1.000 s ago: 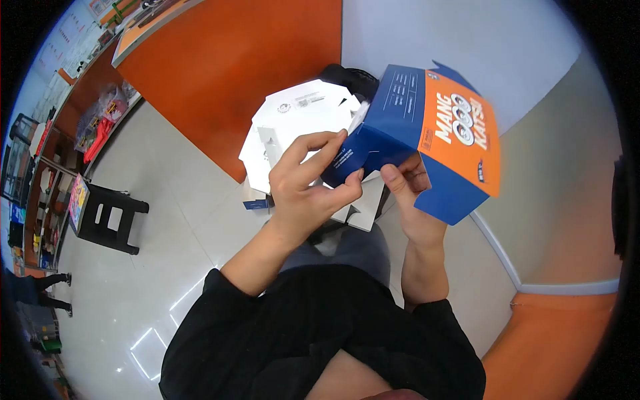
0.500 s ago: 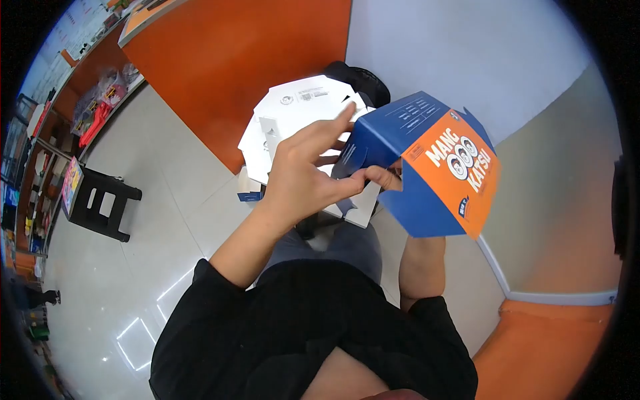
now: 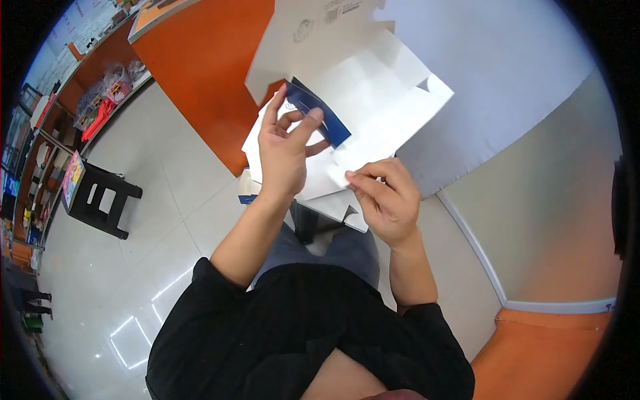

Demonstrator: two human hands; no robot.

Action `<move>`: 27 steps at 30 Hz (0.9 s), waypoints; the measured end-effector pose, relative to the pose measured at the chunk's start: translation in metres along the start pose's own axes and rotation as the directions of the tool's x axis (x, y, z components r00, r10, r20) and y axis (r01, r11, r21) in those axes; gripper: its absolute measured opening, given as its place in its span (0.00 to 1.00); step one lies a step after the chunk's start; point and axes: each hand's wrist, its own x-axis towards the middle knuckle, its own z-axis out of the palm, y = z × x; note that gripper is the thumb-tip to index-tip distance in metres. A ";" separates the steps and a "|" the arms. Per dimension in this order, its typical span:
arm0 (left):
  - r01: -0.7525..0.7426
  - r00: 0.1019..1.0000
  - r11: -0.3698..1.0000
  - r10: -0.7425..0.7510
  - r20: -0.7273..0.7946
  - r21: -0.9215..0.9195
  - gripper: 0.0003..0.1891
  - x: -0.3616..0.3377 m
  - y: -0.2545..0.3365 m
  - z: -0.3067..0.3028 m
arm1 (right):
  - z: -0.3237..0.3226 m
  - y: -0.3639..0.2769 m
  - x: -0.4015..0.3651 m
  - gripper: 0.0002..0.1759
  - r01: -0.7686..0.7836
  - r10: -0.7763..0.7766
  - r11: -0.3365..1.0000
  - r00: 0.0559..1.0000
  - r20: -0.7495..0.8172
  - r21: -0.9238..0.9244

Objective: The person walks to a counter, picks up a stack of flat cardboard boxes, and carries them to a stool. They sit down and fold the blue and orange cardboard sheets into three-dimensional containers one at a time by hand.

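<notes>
A large cardboard box sheet [image 3: 380,87] is spread open in front of me, its plain white inside facing up. My left hand [image 3: 290,137] pinches a folded blue flap [image 3: 320,113] at the sheet's left side, thumb on top and fingers around it. My right hand [image 3: 385,197] grips the near white edge of the sheet between thumb and fingers. Beneath it, more white cardboard [image 3: 252,143] shows in part, with a notched corner near my knees.
An orange counter panel [image 3: 200,73] stands ahead on the left. A black stool [image 3: 103,193] is on the tiled floor, near shelves [image 3: 80,93] with goods at far left. A pale wall [image 3: 493,73] and frosted panel [image 3: 560,220] rise at right.
The box sheet has turned from its blue and orange printed outside to its white inside and opened out. My left hand has moved onto a blue flap; my right hand is now visible at the near edge.
</notes>
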 end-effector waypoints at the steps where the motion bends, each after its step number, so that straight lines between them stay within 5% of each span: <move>1: 0.031 1.000 0.999 -0.031 0.002 -0.007 0.39 -0.001 -0.002 0.000 | 0.002 -0.006 0.002 0.11 -0.056 0.055 0.998 0.996 -0.064 -0.024; 5: 0.055 0.995 0.998 -0.054 0.082 -0.009 0.38 -0.010 -0.003 0.002 | 0.009 -0.006 0.005 0.06 -0.303 0.302 0.952 0.904 -0.302 0.043; 12: -0.108 0.987 0.993 0.100 0.123 0.056 0.39 -0.015 -0.002 0.005 | 0.017 -0.008 0.002 0.10 -0.208 0.156 0.966 0.942 -0.296 -0.153; 24: -0.176 0.970 0.981 0.159 0.185 0.083 0.40 -0.014 -0.001 0.001 | 0.019 -0.012 0.010 0.12 -0.265 0.218 0.958 0.925 -0.312 -0.114; 27: -0.234 0.951 0.957 0.187 0.248 0.173 0.40 -0.013 -0.005 -0.001 | 0.019 -0.006 0.016 0.12 -0.065 0.010 0.958 0.981 -0.195 -0.278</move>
